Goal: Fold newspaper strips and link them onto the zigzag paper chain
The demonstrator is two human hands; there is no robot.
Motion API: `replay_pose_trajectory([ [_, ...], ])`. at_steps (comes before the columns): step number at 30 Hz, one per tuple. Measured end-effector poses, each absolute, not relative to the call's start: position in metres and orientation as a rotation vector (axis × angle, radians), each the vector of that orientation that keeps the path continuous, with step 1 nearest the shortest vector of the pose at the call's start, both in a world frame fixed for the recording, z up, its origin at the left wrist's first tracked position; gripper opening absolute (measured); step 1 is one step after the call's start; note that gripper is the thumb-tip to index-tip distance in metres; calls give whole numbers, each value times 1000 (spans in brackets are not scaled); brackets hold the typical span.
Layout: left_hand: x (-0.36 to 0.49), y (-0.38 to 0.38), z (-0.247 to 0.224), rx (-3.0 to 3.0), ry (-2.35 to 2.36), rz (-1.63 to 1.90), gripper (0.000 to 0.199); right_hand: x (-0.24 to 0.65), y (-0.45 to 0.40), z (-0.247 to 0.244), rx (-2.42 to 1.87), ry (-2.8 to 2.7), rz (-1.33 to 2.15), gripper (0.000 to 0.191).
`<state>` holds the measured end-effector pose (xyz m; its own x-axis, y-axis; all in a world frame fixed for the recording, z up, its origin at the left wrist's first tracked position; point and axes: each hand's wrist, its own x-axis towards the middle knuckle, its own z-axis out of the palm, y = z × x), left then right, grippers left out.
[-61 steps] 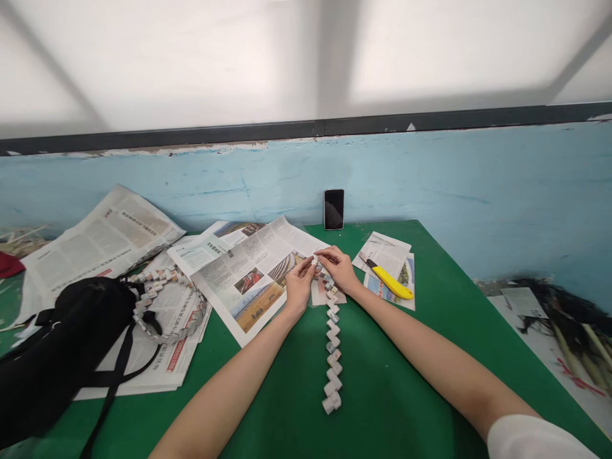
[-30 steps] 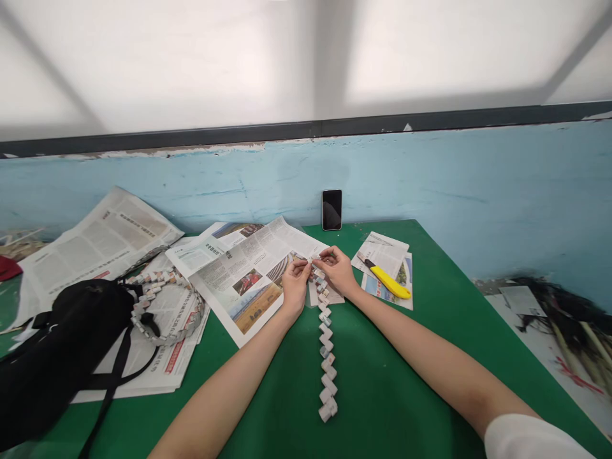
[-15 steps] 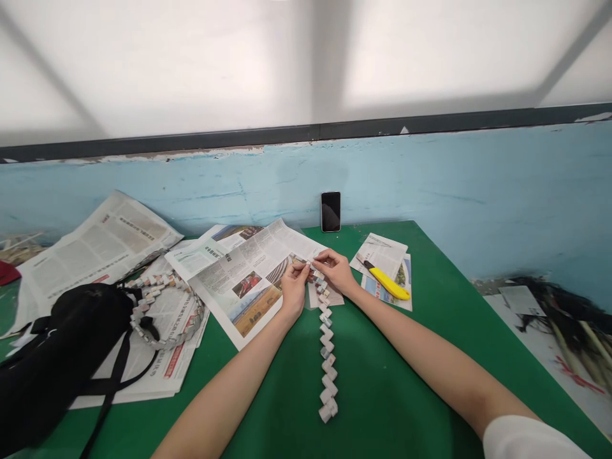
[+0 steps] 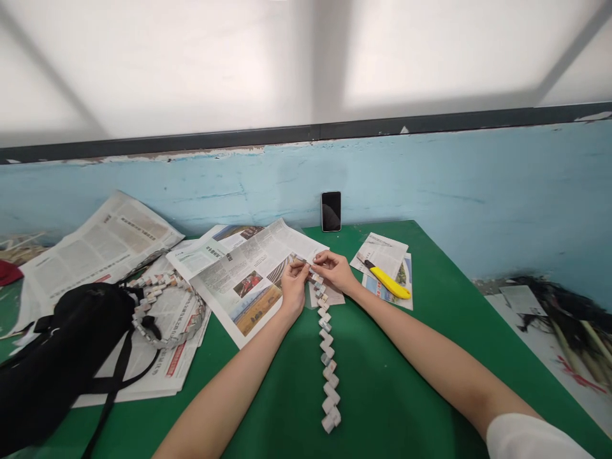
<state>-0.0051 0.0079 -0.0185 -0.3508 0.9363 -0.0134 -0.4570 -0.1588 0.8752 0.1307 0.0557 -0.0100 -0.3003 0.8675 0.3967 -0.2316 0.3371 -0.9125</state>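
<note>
A zigzag chain of folded paper [image 4: 327, 352] runs down the green table toward me. Its far end is pinched between my left hand [image 4: 295, 284] and my right hand [image 4: 335, 270], which sit close together with fingers closed. The exact fold under my fingertips is too small to make out. Just beyond and to the left of my left hand lies a large printed newspaper sheet [image 4: 229, 280]. A small pale piece of paper [image 4: 336, 298] lies under the chain, beside my right wrist.
A yellow-handled utility knife [image 4: 389, 282] rests on cut newspaper pieces [image 4: 381, 252] at right. A phone [image 4: 331, 211] leans on the blue wall. At left, a black bag [image 4: 62, 357] and a coiled paper chain [image 4: 167, 338] lie over newspapers [image 4: 100, 245]. The table [image 4: 401, 395] is green.
The chain's near end has shifted slightly toward me and to the right. My hands stay in nearly the same place, with the fingers still pinching the far end.
</note>
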Motion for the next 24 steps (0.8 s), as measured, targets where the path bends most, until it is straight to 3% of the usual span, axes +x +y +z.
replay_pose_trajectory([
  [4,-6,6,-13,700,986,1628,52,133,59,-9,-611,-1438,1294,29],
  [24,-7,8,-16,677,989,1604,46,135,63,-12,-620,-1360,1515,30],
])
